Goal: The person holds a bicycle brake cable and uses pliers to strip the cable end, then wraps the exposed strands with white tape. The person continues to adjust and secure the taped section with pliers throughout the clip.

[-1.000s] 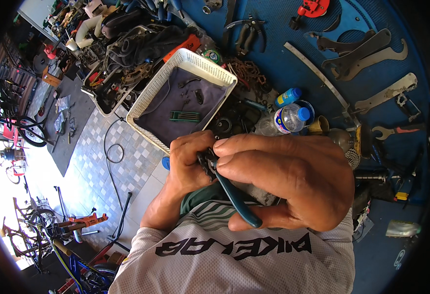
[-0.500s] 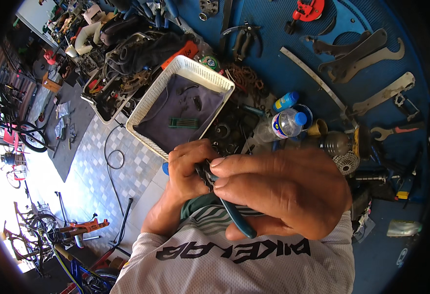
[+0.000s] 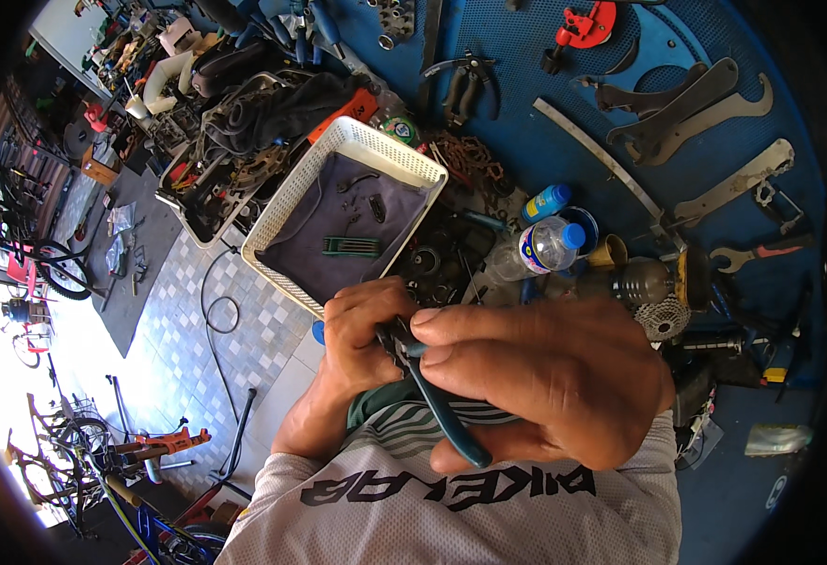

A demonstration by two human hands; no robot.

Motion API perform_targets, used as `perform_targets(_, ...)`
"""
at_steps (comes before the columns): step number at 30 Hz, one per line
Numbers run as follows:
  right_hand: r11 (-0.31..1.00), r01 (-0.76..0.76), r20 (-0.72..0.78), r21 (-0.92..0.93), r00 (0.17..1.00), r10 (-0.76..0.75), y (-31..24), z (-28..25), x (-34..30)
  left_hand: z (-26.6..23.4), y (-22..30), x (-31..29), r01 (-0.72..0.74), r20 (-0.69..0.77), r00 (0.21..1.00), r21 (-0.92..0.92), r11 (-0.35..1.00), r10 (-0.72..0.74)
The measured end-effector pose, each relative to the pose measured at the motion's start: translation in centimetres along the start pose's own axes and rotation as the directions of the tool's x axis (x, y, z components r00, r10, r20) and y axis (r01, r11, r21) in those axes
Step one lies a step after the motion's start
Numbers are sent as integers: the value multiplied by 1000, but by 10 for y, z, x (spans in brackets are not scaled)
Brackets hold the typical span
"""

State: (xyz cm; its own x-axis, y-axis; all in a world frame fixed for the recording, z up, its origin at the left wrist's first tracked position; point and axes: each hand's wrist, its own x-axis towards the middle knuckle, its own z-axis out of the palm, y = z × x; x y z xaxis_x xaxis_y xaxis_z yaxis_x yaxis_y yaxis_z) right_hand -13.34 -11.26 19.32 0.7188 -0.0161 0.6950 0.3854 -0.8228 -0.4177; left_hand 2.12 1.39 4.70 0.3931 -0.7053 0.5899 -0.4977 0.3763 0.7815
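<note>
In front of my chest, my right hand (image 3: 564, 377) is closed around teal-handled pliers (image 3: 453, 419). One handle runs down to my thumb, while my index and middle fingertips press near the other. My left hand (image 3: 361, 325) is curled in a fist around a small dark metal piece (image 3: 390, 337), which meets the pliers' jaws. Its exact kind is hidden by my fingers. Just beyond my left hand stands a white plastic basket (image 3: 421, 162) lined with a grey cloth (image 3: 296, 250). A green folding tool set (image 3: 350, 246) and several small dark parts lie on the cloth.
Plastic bottles (image 3: 550, 243) and a cassette sprocket (image 3: 663, 320) stand beyond my right hand. Wrenches (image 3: 729, 188) and other tools hang on the blue board. A cluttered toolbox (image 3: 197, 202) sits left of the basket. Bicycles (image 3: 74, 433) and a cable (image 3: 208, 297) occupy the floor at left.
The handle end near my right thumb has shifted slightly down. My right hand has tilted a little, and both hands keep their hold. The view has shifted slightly.
</note>
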Motion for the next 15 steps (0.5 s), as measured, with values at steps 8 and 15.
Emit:
perform_targets(8, 997, 73, -45, -33, 996, -74, -1, 10, -7, -4, 0, 1, -62, 14, 998, -50, 997, 62)
perform_targets(15, 996, 80, -35, -46, 996, -81, -2, 11, -8, -6, 5, 5, -42, 20, 999, -89, 995, 43)
